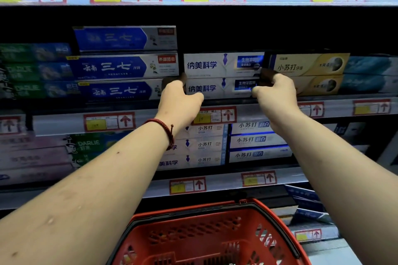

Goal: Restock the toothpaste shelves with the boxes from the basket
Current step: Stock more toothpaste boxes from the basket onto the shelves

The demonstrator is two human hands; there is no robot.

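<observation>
Boxes in basket: we cannot tell whether any are left. The basket (193, 208) sits at bottom centre, with its floor mostly out of frame.
Left hand (178, 97): fingers curl round the left end of the white box (217, 88), thumb under its front edge. The fingertips are lost in shadow.
Right hand (277, 90): thumb lies on the front at the right end, fingers hooked behind that end.
Place of white box: centre of frame on the middle shelf (64, 123), the lower of a stacked pair, between blue boxes (120, 91) and yellow boxes (318, 85).
Handling: we judge it light. It looks like thin card, stiff lengthwise but easily dented on its broad faces, and glossy enough to slip.
Hold: we would take it by the two short ends and keep it level, since squeezing the middle could crease it.
</observation>
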